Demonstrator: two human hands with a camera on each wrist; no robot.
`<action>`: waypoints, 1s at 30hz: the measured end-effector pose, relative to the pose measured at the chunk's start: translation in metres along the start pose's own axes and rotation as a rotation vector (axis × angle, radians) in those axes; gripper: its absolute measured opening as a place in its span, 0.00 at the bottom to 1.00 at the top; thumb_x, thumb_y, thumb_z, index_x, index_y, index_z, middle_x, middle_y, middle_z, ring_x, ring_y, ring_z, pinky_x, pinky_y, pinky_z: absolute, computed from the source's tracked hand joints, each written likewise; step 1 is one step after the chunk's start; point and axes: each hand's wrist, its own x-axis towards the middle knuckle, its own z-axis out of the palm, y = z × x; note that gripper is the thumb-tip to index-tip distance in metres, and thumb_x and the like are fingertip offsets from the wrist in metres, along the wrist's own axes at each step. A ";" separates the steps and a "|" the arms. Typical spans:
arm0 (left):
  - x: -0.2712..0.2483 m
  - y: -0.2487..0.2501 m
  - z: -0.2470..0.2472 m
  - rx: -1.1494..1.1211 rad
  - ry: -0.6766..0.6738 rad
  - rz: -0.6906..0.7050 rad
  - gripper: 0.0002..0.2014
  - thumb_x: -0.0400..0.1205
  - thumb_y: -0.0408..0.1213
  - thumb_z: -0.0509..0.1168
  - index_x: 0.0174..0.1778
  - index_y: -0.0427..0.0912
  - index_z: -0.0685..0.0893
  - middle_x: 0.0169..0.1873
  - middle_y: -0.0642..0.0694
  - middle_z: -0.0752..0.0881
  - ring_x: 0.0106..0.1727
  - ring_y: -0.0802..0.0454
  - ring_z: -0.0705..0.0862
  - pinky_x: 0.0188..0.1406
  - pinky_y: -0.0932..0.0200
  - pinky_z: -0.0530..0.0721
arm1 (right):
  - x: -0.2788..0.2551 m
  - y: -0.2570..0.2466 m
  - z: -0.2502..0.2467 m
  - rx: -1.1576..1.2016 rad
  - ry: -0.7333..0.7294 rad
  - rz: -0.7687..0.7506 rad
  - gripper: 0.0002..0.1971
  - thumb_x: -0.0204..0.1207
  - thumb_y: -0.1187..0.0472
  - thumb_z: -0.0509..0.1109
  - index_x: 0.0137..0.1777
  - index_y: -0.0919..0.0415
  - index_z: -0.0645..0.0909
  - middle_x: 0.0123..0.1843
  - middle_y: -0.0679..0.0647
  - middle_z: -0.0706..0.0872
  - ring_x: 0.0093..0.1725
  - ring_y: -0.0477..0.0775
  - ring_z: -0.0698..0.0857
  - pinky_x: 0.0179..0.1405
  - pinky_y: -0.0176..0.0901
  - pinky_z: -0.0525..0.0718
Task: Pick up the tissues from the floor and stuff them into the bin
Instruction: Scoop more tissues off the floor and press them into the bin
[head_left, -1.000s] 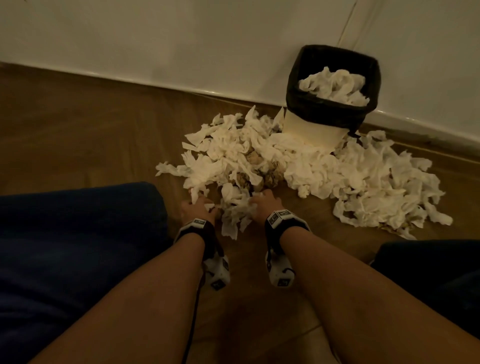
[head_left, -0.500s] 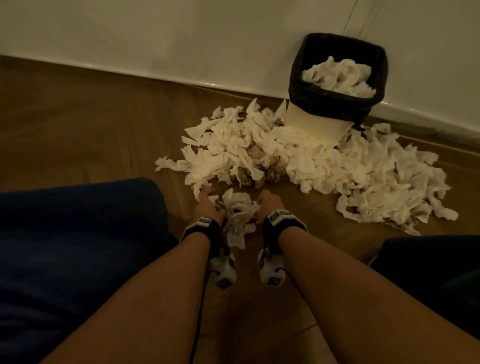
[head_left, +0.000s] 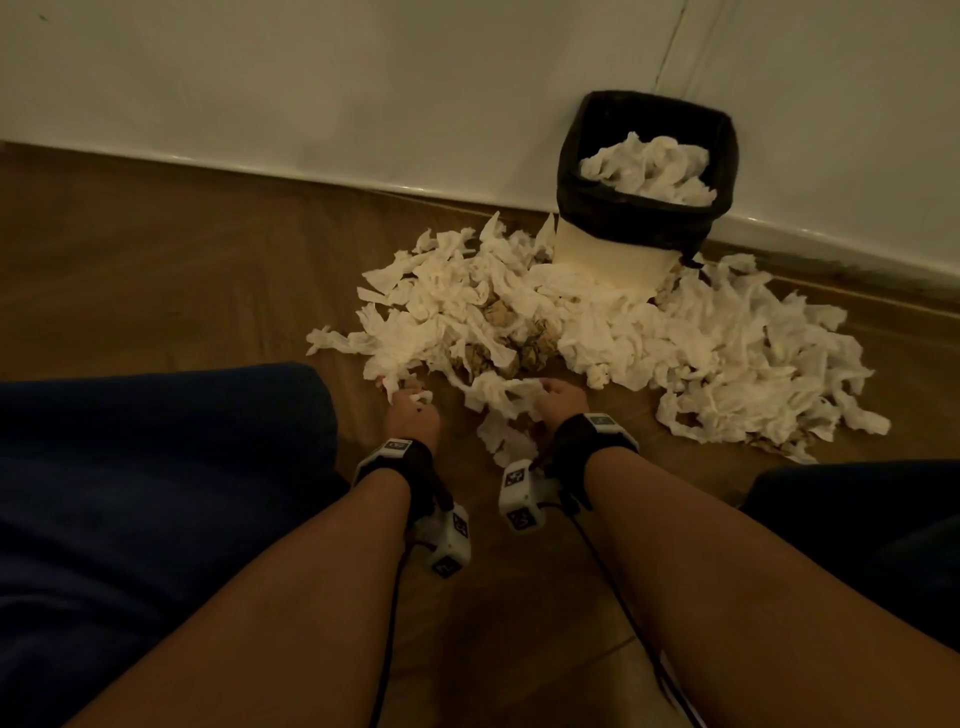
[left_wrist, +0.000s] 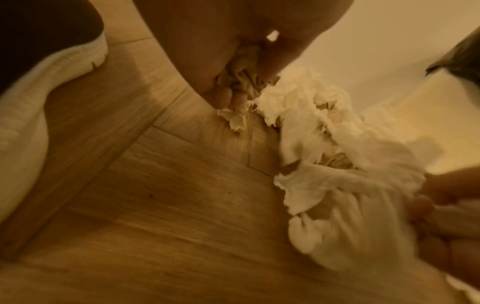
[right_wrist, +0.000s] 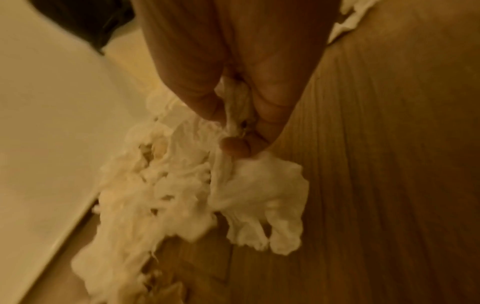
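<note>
Tissues (head_left: 597, 322) lie in a wide crumpled heap on the wooden floor (head_left: 182, 270), spreading from the foot of the bin (head_left: 613, 249) out to either side and toward the person, with a few brownish crumpled wads mixed in near the front edge of the heap. The bin stands against the white wall (head_left: 363, 78), lined with a black bag (head_left: 571, 197) folded over its rim, and more tissues (head_left: 654, 169) are already piled inside it, close to the top. The left hand (head_left: 413, 415) is at the near left edge of the heap, its fingers curled round a small crumpled tissue (left_wrist: 241, 80) that shows between thumb and fingers in the left wrist view, with a scrap hanging below the fingertips (left_wrist: 223, 96). The right hand (head_left: 558, 402) is just beside it, apart from it, pinching a bunch of white tissue (head_left: 498, 400) whose loose ends trail down to the floor between the two wrists; the right wrist view shows the tissue gathered between thumb and fingers (right_wrist: 270, 107) and fanning out below them. Both wrists carry black straps with white marker cubes, and dark blue cloth (head_left: 130, 493) covers the knees at each side of the head view
</note>
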 end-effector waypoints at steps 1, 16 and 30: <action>0.001 0.003 -0.002 -0.015 -0.012 -0.012 0.17 0.83 0.34 0.57 0.69 0.35 0.71 0.65 0.34 0.77 0.64 0.37 0.77 0.59 0.53 0.75 | 0.003 0.000 -0.002 0.012 0.004 -0.001 0.16 0.80 0.63 0.64 0.67 0.61 0.79 0.63 0.63 0.83 0.56 0.63 0.83 0.50 0.50 0.83; -0.022 0.035 -0.009 0.225 -0.050 -0.019 0.19 0.86 0.42 0.53 0.71 0.41 0.72 0.71 0.41 0.73 0.71 0.42 0.73 0.65 0.49 0.73 | -0.018 0.000 -0.037 0.409 -0.205 0.144 0.23 0.84 0.63 0.59 0.78 0.62 0.64 0.77 0.63 0.69 0.72 0.64 0.74 0.42 0.42 0.83; -0.021 0.038 -0.010 -0.488 -0.161 -0.304 0.20 0.84 0.38 0.58 0.70 0.32 0.74 0.49 0.38 0.85 0.49 0.43 0.85 0.38 0.56 0.82 | -0.019 -0.002 -0.032 0.851 -0.268 0.160 0.21 0.82 0.49 0.54 0.28 0.57 0.62 0.15 0.50 0.66 0.11 0.48 0.63 0.14 0.27 0.62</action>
